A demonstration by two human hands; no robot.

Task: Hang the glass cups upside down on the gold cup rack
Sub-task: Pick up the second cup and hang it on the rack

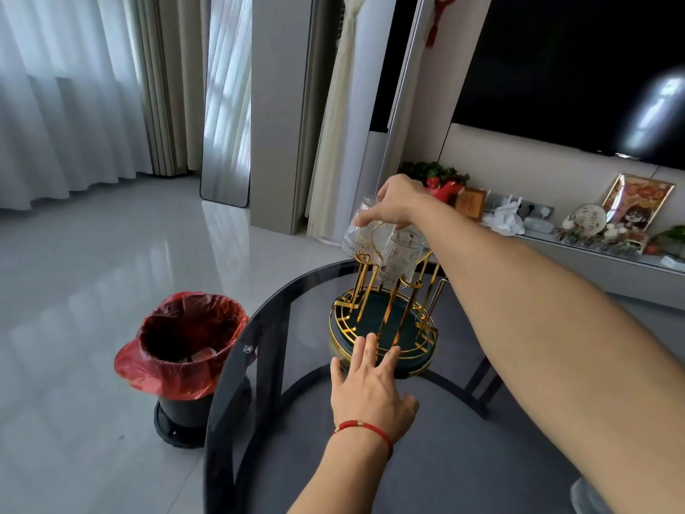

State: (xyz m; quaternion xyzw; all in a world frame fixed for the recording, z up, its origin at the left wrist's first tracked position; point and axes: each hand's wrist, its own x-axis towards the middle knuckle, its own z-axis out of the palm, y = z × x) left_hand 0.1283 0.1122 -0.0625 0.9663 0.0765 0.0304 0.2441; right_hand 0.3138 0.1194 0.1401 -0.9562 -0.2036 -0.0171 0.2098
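right hand (398, 204) grasping glass cup (357, 235) | left hand (370, 387) released, steadying rack (383, 328) | no legible writing

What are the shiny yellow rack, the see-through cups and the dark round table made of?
The rack looks like metal with a polished gold finish: thin bent rods that gleam. Its round base seems dark green, material unclear. The cups look like clear glass with ribbed sides; you see through them. The table top looks like smoky tinted glass: the floor and its dark frame show through it.

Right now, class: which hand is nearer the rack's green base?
Left. The left hand has fingertips touching the green base; the right hand is above, holding a glass cup.
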